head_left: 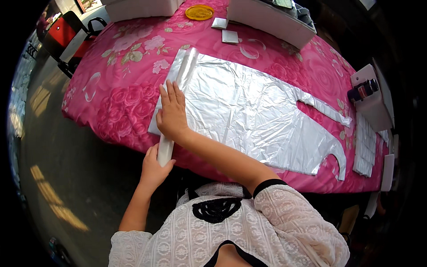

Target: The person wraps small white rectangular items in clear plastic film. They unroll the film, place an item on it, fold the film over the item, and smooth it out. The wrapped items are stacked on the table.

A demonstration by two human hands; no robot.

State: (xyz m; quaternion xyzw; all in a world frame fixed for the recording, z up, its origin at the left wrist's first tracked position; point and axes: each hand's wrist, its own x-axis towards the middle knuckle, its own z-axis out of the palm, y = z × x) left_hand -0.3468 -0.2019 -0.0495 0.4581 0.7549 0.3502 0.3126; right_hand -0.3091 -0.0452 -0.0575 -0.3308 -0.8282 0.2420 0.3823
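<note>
A silvery plastic carrier bag (240, 111) lies flat and creased on the table, with its two handle loops toward the right. Across its left end runs a long, pale tube (165, 151), slanting from the table's near edge up to a shiny far end. My left hand (155, 171) grips the near end of this tube, beyond the table's edge. Flat over the tube's middle rests my right hand (173, 113), fingers stretched out and pointing away from me. Whatever lies directly beneath that palm is hidden.
A pink flowered cloth (124, 107) covers the table. At the far side are white boxes (271, 22), a yellow dish (199, 12) and small silvery folded packets (230, 37). A stack of folded silvery bags (364, 147) and a dark jar (362, 90) are on the right.
</note>
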